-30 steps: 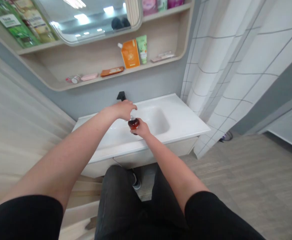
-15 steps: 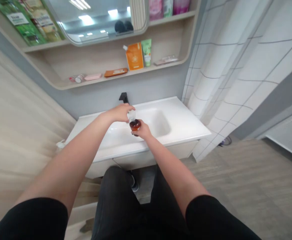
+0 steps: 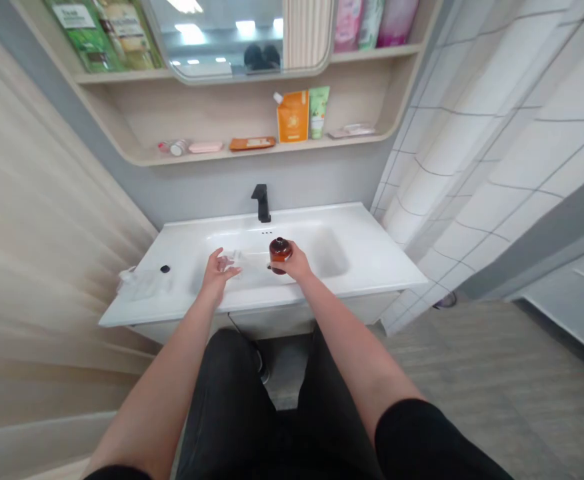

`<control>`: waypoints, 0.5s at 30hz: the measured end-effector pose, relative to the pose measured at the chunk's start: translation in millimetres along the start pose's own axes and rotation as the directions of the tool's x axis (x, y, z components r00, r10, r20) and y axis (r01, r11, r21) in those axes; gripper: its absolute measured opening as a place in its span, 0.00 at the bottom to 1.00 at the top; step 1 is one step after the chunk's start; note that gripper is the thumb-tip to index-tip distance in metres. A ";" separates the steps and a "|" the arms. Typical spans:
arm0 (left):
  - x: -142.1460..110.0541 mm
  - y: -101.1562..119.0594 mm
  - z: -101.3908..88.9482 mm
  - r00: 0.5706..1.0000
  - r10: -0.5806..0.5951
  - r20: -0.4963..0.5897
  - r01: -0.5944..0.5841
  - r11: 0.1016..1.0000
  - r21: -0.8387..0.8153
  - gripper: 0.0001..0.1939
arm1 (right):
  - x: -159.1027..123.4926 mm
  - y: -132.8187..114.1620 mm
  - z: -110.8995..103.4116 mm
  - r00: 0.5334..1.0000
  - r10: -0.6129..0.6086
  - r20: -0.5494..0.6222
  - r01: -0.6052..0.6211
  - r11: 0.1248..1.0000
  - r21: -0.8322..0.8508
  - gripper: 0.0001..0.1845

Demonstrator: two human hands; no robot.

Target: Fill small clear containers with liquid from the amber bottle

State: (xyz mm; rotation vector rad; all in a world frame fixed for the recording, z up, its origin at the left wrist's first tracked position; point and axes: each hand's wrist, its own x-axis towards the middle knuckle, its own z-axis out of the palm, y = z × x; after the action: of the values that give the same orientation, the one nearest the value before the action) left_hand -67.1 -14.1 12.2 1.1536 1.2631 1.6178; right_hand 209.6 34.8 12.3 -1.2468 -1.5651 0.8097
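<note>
Amber, a round bottle was in front of the black faucet, over the white sink, the grip of the right hand clamped around its side. Left of the faucet, the left hand curved about a blurred clear piece; one could not tell whether that grip was closed on it.

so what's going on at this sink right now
The person's right hand holds a reddish-brown bottle over the white basin. The left hand holds a clear piece, too blurred to name, off to the bottle's left. A small black round piece lies on the counter, left of the basin, and the black tap stands behind.
</note>
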 end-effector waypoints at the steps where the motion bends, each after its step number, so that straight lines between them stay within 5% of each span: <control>1: -1.6 -3.1 -7.1 1.000 -0.020 -0.015 0.019 1.000 -0.009 0.44 | -0.6 -1.0 -0.6 1.000 0.008 -0.006 -0.008 1.000 0.000 0.45; 5: -1.4 -10.2 -15.0 0.998 -0.008 -0.062 0.007 1.000 -0.003 0.39 | -2.8 -5.1 -1.4 0.998 0.021 -0.063 -0.023 0.999 -0.026 0.43; 9: 0.7 -16.8 -7.5 0.996 0.028 -0.090 -0.012 0.984 0.176 0.38 | -2.8 -7.6 -10.0 0.990 0.003 -0.138 -0.008 0.999 -0.035 0.44; 15: 3.3 -22.7 -7.8 0.992 0.006 -0.124 0.024 0.971 0.239 0.35 | 5.0 0.9 -81.3 0.968 -0.008 -0.251 -0.015 0.996 -0.091 0.43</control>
State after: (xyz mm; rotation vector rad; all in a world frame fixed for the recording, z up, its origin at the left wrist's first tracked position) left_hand -74.6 -8.3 -10.0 1.2045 1.5778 1.5817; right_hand 286.2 35.2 40.1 -1.3624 -1.4072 0.5616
